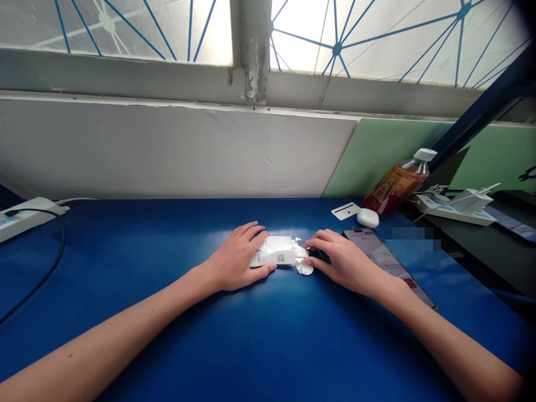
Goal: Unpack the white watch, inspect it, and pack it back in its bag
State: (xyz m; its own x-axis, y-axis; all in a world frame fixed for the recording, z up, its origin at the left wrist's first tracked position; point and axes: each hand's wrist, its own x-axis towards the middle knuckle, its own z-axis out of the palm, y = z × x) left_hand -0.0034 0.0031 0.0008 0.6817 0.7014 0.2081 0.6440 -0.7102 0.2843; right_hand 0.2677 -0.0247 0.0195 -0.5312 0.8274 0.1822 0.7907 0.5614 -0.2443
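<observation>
A small white packet [274,251] lies mid blue table [167,257], its left end hidden under the gripping left hand [238,257], while the right hand [339,259] pinches its indistinct crumpled end, covering part of a phone [389,262].

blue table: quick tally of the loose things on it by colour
White: 5 - packet under left hand, round piece by right hand, card, earbud case, power strip
Orange: 1 - bottle
Dark: 1 - phone
Total: 7

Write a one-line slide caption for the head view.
Left hand holds a white packet on the blue table; right hand works its end beside a phone.
</observation>
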